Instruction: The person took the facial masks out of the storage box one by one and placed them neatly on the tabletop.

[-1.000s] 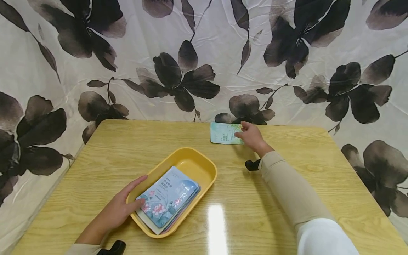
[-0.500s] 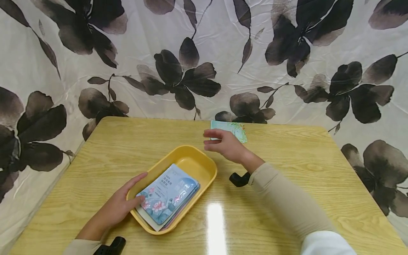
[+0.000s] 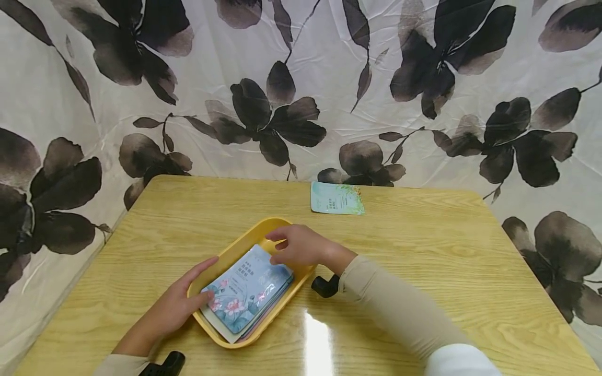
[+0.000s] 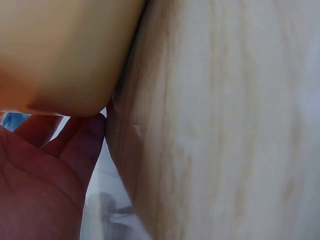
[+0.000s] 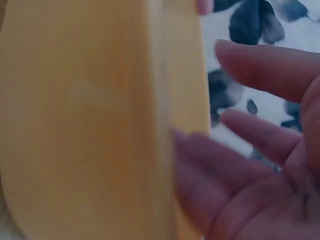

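The head camera looks forward and down from above the near side of the bench [image 3: 423,235], far enough back to take in most of its top, the flowered cloth [image 3: 352,120] at 12 o'clock and the tub [image 3: 262,228] at 7. The left wrist view is close and low — the tub's outside at 10 o'clock, left fingers [image 4: 82,150] at 8, bench out to 3. The right wrist view is also close, the tub's outside at 9 o'clock, right fingers [image 5: 270,70] around 3 — cloth behind them. All three share the tub; head and right wrist share the cloth.
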Demonstrator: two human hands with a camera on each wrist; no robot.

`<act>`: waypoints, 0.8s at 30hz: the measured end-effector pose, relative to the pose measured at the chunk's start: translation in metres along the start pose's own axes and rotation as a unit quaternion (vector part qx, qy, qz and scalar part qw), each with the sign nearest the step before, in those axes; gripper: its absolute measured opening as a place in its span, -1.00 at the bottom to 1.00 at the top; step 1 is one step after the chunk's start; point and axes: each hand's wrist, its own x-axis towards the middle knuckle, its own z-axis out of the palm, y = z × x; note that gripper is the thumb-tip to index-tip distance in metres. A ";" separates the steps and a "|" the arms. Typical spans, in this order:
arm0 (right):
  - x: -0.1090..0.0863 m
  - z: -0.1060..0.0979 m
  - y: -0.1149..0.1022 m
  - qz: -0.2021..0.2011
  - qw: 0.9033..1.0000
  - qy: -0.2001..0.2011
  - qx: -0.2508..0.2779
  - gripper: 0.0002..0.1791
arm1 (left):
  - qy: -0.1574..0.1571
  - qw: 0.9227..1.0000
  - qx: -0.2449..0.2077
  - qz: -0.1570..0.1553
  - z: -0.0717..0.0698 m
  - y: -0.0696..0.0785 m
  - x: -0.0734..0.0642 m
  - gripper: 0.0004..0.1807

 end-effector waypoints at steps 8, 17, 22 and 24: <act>0.015 0.024 -0.006 0.040 0.991 -0.006 -0.131 -0.38 | -0.002 1.000 -0.005 0.006 0.000 0.001 0.001 -0.28; 0.015 0.030 -0.006 0.048 0.990 0.001 -0.135 -0.39 | -0.001 1.000 -0.005 0.007 0.000 0.001 0.000 -0.29; 0.012 0.029 -0.012 0.039 0.991 0.014 -0.129 -0.42 | 0.004 1.000 -0.001 0.012 -0.001 0.001 0.000 -0.29; 0.011 0.029 -0.014 0.031 0.992 0.018 -0.122 -0.44 | 0.004 1.000 -0.001 0.006 -0.002 0.002 0.000 -0.29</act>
